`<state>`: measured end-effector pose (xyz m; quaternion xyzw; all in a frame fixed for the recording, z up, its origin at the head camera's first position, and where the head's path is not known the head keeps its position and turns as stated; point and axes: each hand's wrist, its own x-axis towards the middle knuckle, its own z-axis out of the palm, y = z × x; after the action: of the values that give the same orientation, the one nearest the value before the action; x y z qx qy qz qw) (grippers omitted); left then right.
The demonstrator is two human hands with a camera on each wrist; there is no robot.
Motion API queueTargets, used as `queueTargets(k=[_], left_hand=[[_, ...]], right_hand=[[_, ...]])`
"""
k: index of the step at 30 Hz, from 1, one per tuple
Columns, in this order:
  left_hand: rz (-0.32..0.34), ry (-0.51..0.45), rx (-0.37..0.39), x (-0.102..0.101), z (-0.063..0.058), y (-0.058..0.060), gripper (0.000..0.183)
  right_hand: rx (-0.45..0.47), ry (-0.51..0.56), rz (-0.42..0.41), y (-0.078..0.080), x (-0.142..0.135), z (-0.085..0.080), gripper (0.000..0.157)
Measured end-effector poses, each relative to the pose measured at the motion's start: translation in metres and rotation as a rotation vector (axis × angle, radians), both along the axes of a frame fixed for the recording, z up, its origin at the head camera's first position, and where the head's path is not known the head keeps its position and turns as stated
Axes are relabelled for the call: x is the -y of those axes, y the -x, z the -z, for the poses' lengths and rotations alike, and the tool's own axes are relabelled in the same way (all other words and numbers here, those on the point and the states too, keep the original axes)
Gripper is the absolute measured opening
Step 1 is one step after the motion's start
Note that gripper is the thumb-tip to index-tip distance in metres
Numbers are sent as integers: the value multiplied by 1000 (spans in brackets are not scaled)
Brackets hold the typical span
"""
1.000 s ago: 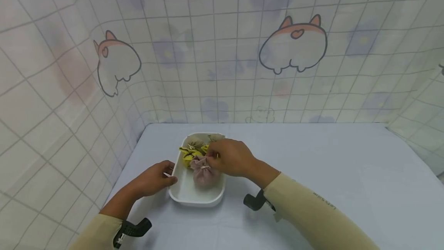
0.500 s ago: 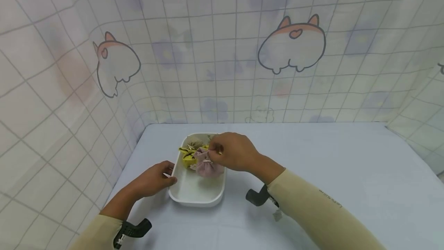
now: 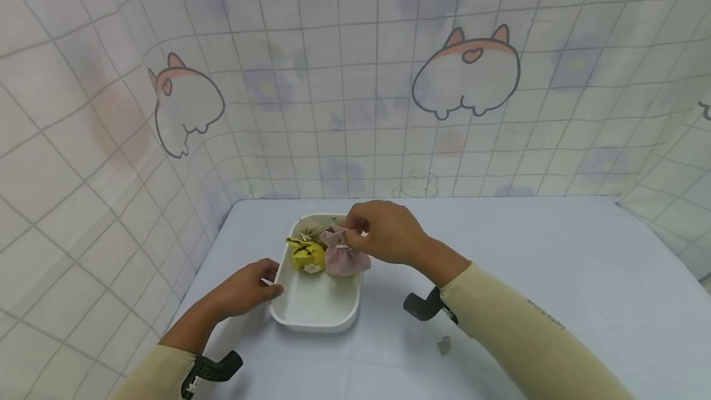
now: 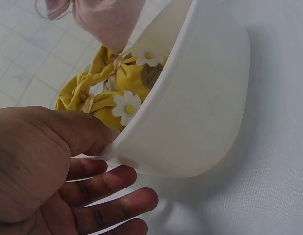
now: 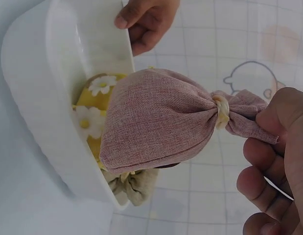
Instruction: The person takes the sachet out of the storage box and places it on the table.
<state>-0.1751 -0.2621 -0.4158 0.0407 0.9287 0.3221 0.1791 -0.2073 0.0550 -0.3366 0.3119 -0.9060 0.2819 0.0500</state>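
My right hand [image 3: 386, 232] pinches the gathered neck of a pink cloth drawstring pouch [image 5: 158, 120] between thumb and fingers. The pouch hangs full-end down over the right side of a white plastic tub [image 3: 313, 312]. Yellow pouches [image 4: 134, 78] with white felt flowers lie inside the tub, and a beige pouch [image 5: 141, 187] sits at its far end. At the tub's left wall, my left hand [image 3: 244, 289] grips the rim, thumb on top and fingers outside and below, as the left wrist view shows.
The tub stands on a table with a pale cloth [image 3: 511, 264], left of its middle. A small grey patch [image 3: 444, 344] lies near my right forearm. Grid-patterned curtains [image 3: 333, 79] hang behind and at both sides. Black mounts [image 3: 219, 366] stick out from both wrists.
My right hand has lifted the pink pouch and drawn it up, away and slightly right, uncovering more of the yellow pouch and the tub's floor. The left hand stays on the rim.
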Motion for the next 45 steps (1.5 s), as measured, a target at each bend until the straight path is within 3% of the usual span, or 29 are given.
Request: queueTargets(k=[13, 45], left_hand=[[-9, -3, 1, 1, 1, 1, 43], [-1, 5, 5, 2, 2, 2, 47]], right_hand=[[-34, -5, 48, 5, -18, -9, 4], [-16, -3, 191, 19, -68, -9, 11]])
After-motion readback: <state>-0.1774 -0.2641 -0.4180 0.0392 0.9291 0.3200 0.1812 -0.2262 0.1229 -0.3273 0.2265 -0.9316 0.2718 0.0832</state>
